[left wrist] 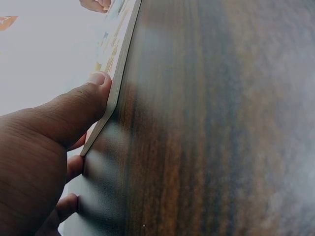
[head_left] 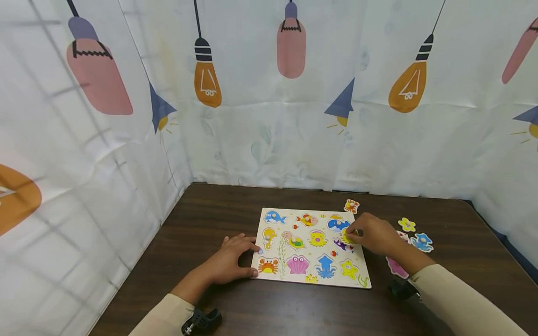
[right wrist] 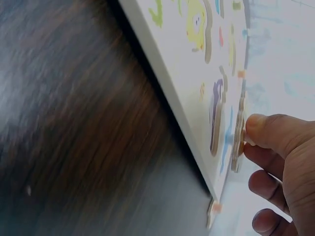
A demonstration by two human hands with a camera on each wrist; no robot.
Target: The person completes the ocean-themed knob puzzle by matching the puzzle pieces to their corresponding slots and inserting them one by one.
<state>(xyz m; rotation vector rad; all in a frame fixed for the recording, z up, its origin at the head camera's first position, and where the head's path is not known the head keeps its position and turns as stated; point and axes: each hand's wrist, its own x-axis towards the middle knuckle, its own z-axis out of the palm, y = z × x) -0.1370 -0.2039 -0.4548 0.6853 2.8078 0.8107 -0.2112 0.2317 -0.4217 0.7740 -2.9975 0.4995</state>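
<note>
A wooden peg puzzle board (head_left: 349, 283) with sea-animal pictures lies flat on the table. My left hand (head_left: 229, 260) rests at its left edge, fingers spread; in the left wrist view the thumb (left wrist: 86, 101) touches the board's rim. Over the right part of the board, my right hand (head_left: 374, 235) pinches a yellow puzzle piece (head_left: 345, 236) by its small knob. The right wrist view shows this piece (right wrist: 238, 135) edge-on, raised above the board and between thumb and forefinger. Its picture is mostly hidden by the fingers.
An orange-striped piece (head_left: 351, 206) lies behind the board's far right corner. Right of the board lie a yellow flower-shaped piece (head_left: 407, 224), a blue piece (head_left: 422, 242) and a pink piece (head_left: 397, 268), partly under the right forearm. A printed curtain (head_left: 260, 140) hangs behind the dark table (head_left: 227, 205).
</note>
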